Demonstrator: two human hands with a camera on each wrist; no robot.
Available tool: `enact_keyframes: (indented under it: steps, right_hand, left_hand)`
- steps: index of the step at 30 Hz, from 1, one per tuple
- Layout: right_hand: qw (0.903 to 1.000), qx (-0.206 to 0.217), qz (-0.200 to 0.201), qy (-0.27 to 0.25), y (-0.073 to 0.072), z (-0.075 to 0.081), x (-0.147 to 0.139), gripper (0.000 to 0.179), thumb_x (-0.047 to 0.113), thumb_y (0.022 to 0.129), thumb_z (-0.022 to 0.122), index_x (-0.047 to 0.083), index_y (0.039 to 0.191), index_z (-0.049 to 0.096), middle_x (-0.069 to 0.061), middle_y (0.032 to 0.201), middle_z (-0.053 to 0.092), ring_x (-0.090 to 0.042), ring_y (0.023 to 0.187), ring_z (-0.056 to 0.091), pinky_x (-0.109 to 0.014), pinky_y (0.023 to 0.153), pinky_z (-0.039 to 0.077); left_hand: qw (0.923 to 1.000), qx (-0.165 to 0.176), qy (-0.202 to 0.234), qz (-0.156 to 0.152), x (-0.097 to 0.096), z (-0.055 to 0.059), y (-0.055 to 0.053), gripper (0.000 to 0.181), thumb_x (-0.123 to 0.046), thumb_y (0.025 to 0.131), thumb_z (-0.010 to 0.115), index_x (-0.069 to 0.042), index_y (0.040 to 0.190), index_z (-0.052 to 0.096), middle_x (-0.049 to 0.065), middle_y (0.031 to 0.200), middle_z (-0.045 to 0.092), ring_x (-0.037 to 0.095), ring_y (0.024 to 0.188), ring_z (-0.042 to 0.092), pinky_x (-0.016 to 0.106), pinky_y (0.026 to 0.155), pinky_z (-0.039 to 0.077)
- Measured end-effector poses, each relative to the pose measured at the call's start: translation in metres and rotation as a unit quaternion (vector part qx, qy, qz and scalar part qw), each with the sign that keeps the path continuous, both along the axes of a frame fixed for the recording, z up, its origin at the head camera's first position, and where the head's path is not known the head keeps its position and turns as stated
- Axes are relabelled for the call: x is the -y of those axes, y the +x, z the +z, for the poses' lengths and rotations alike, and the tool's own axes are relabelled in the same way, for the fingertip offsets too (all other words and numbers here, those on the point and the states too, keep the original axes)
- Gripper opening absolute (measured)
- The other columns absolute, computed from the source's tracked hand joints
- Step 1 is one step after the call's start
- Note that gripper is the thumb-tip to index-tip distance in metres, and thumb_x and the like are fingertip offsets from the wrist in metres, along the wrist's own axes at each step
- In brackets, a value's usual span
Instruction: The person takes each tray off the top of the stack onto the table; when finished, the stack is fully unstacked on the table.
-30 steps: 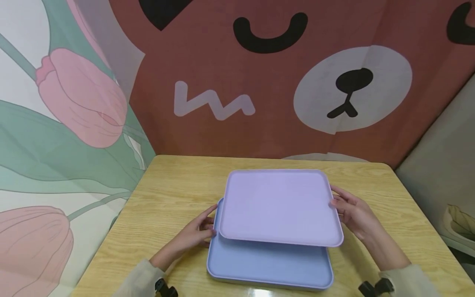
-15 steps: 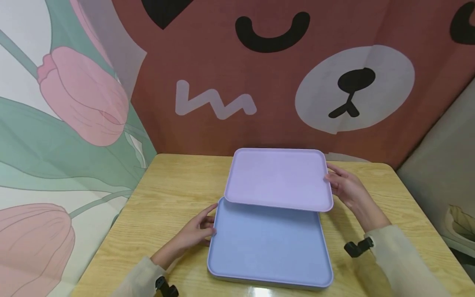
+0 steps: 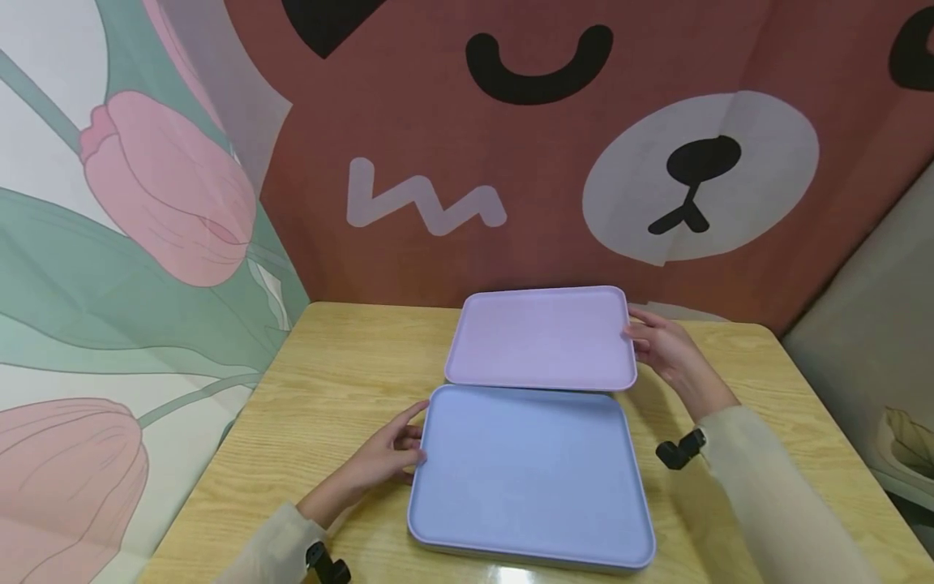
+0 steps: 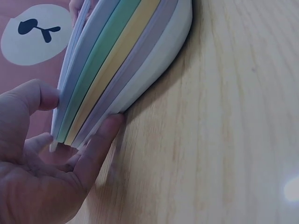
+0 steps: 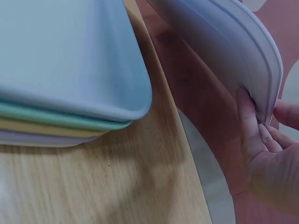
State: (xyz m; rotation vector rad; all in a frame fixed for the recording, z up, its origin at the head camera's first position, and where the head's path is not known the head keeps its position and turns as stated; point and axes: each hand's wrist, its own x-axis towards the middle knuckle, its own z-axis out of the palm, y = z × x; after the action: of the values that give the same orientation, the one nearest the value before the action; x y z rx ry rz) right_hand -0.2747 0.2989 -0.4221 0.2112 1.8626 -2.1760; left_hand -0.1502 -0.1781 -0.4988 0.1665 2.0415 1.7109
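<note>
A lilac rectangular tray [image 3: 541,337] is held up beyond the far side of a stack. My right hand [image 3: 671,357] pinches its right edge, thumb on one face and fingers on the other, as the right wrist view shows at the tray's corner [image 5: 261,60]. The stack's top tray [image 3: 533,478] is light blue and lies flat near the front of the table. Below it the left wrist view shows green, yellow [image 4: 112,56], purple and white layers. My left hand [image 3: 375,462] grips the stack's left side, its digits spread from the top rim to the white bottom layer.
The wooden table [image 3: 350,357] ends at a wall cloth printed with a brown bear [image 3: 409,268]. Another cloth with pink tulips [image 3: 168,186] hangs at the left. A pale object on a shelf [image 3: 908,434] stands beyond the table's right edge.
My right hand has moved the lilac tray away from me, from over the blue tray to beyond its far edge, baring the blue tray. My left hand stays on the stack.
</note>
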Motion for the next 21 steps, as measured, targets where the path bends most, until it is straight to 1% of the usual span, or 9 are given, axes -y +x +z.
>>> enact_keyframes:
  steps: [5,8,10,12,14,16,18,21]
  right_hand:
    - [0.9996,-0.003,-0.001,0.027,-0.011,-0.004,0.007,0.071,0.008,0.102,0.058,0.008,0.162,0.021,0.01,0.095,0.069,-0.008,0.081,0.066,-0.024,0.072,0.057]
    - [0.9984,-0.006,0.002,0.057,-0.016,-0.006,0.01,0.07,0.01,0.102,0.058,0.008,0.162,0.022,0.009,0.099,0.066,-0.007,0.082,0.066,-0.025,0.074,0.057]
    - [0.9968,-0.007,0.005,0.079,-0.019,-0.008,0.011,0.07,0.011,0.102,0.058,0.009,0.162,0.022,0.004,0.108,0.063,-0.007,0.084,0.066,-0.025,0.076,0.057]
    - [0.9951,-0.004,0.009,0.099,-0.022,-0.009,0.013,0.069,0.014,0.103,0.057,0.01,0.162,0.022,-0.003,0.122,0.059,-0.007,0.088,0.066,-0.024,0.078,0.057]
    - [0.993,0.001,0.014,0.118,-0.024,-0.01,0.014,0.068,0.017,0.104,0.056,0.012,0.162,0.021,-0.011,0.138,0.051,-0.008,0.094,0.063,-0.023,0.08,0.057]
    - [0.9908,0.003,0.019,0.134,-0.027,-0.011,0.017,0.067,0.019,0.105,0.055,0.013,0.163,0.022,-0.016,0.151,0.041,-0.011,0.101,0.06,-0.021,0.081,0.056]
    - [0.9891,0.003,0.025,0.145,-0.029,-0.011,0.019,0.067,0.02,0.105,0.055,0.013,0.162,0.022,-0.019,0.158,0.035,-0.014,0.107,0.057,-0.021,0.081,0.055]
    - [0.9868,-0.004,0.037,0.158,-0.032,-0.013,0.023,0.064,0.018,0.105,0.053,0.009,0.162,0.023,-0.022,0.158,0.032,-0.016,0.109,0.056,-0.022,0.083,0.055]
  left_hand:
    - [1.0,-0.002,-0.002,-0.002,0.0,0.001,0.001,0.083,-0.006,0.091,0.068,-0.025,0.161,0.027,0.024,0.136,0.049,0.028,0.109,0.056,0.045,0.076,0.062]
    - [1.0,-0.003,0.002,-0.005,-0.001,0.001,0.002,0.084,-0.006,0.091,0.068,-0.024,0.162,0.027,0.025,0.136,0.049,0.028,0.109,0.056,0.046,0.077,0.062]
    - [1.0,-0.002,0.004,-0.005,-0.001,0.001,0.002,0.084,-0.006,0.091,0.067,-0.024,0.162,0.027,0.025,0.136,0.049,0.028,0.11,0.056,0.046,0.077,0.061]
    - [1.0,0.001,0.006,-0.004,-0.001,0.001,0.002,0.083,-0.007,0.091,0.068,-0.025,0.162,0.027,0.024,0.137,0.049,0.028,0.109,0.056,0.046,0.077,0.061]
    - [1.0,0.001,0.007,-0.003,-0.001,0.001,0.001,0.084,-0.007,0.091,0.068,-0.025,0.162,0.027,0.024,0.137,0.049,0.028,0.109,0.056,0.046,0.077,0.061]
    - [1.0,0.0,0.006,-0.004,-0.001,0.001,0.002,0.084,-0.007,0.091,0.068,-0.025,0.162,0.027,0.024,0.136,0.049,0.028,0.109,0.055,0.046,0.077,0.061]
    - [1.0,0.0,0.009,-0.004,-0.001,0.001,0.002,0.084,-0.006,0.091,0.068,-0.024,0.162,0.026,0.024,0.136,0.049,0.028,0.109,0.055,0.046,0.077,0.061]
    - [1.0,0.001,0.009,-0.003,-0.001,0.002,0.002,0.085,-0.006,0.091,0.068,-0.024,0.162,0.026,0.024,0.136,0.049,0.028,0.109,0.055,0.045,0.077,0.061]
